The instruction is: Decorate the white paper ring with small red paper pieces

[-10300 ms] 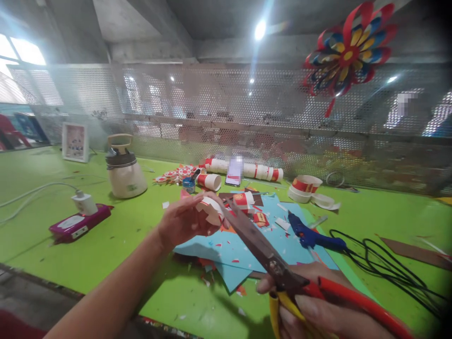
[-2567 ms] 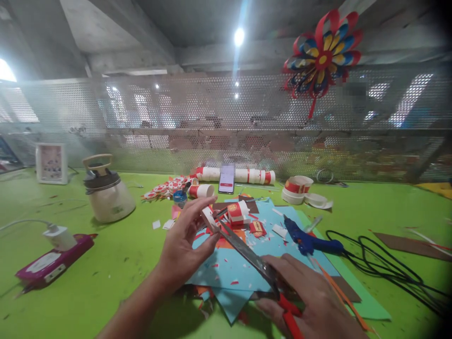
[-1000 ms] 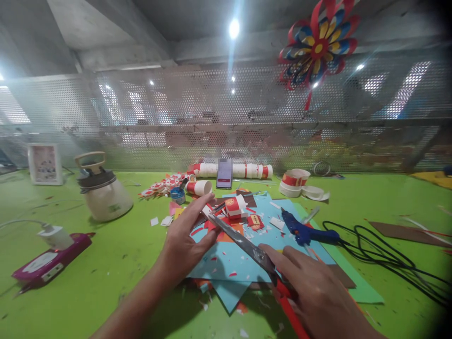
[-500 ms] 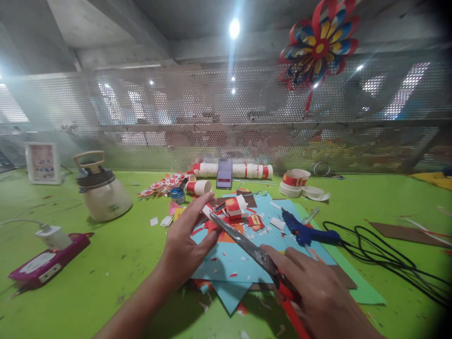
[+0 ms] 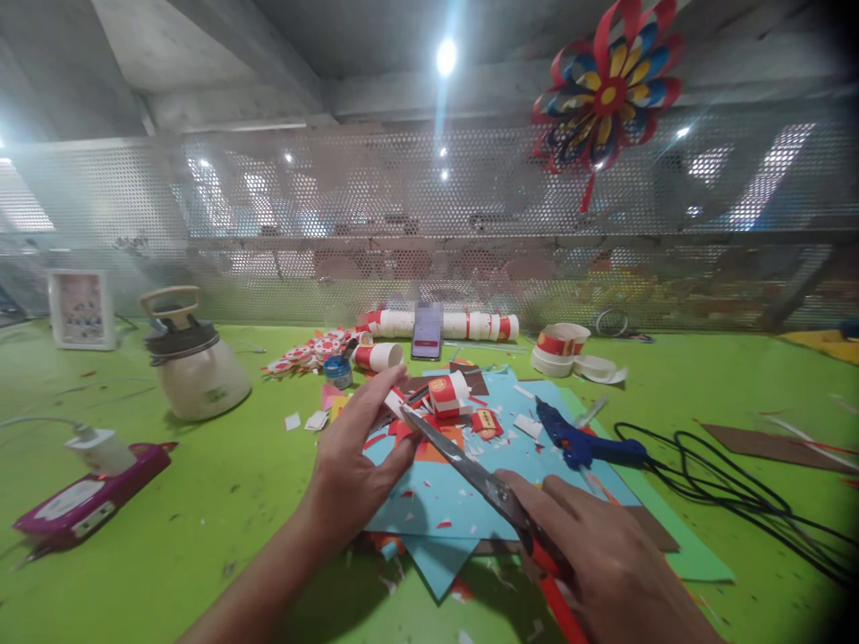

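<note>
My right hand (image 5: 591, 537) is wrapped round a pair of red-handled scissors (image 5: 470, 470), whose blades point up and left. The blade tips meet a small red-and-white paper piece (image 5: 395, 402) pinched in my left hand (image 5: 359, 447); its far side is hidden by the fingers. Just beyond the blades a cut red-and-white paper cup (image 5: 448, 394) lies on its side, next to a small red paper piece with a yellow label (image 5: 486, 423). Under both hands is a light blue paper sheet (image 5: 470, 514) strewn with red and white scraps.
A blue hot glue gun (image 5: 577, 443) with a coiled black cable lies on the right. Behind are a phone (image 5: 427, 333), a long tube of cups (image 5: 483, 325), a blue jar (image 5: 337, 370) and cut cup rings (image 5: 560, 344). Left stand a jug (image 5: 201, 371) and a purple power strip (image 5: 100, 501).
Almost nothing differs. The scissors and both hands stay in nearly the same place, with the blade tips still at the paper piece.
</note>
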### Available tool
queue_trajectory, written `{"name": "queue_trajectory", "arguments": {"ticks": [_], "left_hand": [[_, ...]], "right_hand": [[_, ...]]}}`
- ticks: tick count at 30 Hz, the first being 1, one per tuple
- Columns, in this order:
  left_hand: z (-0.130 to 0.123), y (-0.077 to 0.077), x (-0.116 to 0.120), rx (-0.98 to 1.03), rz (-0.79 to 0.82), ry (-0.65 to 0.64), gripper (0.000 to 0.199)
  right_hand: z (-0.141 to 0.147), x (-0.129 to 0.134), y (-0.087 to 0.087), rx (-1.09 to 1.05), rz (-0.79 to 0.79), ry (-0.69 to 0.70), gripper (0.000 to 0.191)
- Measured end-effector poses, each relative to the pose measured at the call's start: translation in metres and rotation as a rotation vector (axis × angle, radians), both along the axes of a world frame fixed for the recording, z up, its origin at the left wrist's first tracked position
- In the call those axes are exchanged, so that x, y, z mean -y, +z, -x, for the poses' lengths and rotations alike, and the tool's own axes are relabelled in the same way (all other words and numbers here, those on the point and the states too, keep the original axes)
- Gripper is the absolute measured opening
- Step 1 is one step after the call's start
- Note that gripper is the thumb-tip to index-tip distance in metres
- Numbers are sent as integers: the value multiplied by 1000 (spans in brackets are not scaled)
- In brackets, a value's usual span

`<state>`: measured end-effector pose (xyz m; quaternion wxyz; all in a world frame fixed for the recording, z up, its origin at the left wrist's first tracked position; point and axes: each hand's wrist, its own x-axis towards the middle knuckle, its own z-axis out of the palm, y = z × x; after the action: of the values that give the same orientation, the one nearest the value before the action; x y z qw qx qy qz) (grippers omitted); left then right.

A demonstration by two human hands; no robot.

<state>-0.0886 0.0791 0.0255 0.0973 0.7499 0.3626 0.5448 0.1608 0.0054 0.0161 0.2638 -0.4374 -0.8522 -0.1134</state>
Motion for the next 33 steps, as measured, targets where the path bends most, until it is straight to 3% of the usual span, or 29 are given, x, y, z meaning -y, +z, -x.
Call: {"name": "queue_trajectory", "arguments": {"ticks": [24,29,33], "left_hand": [[-3,4,3,-25,3,45,54],[-3,6,2,-36,-6,51,52],[-3,10,3,-47,-7,31,51]], "right_hand": [[-2,0,2,8,9,-17,38],[0,0,5,-51,145,-22,39],[1,-2,18,-155,377,35,31]]}}
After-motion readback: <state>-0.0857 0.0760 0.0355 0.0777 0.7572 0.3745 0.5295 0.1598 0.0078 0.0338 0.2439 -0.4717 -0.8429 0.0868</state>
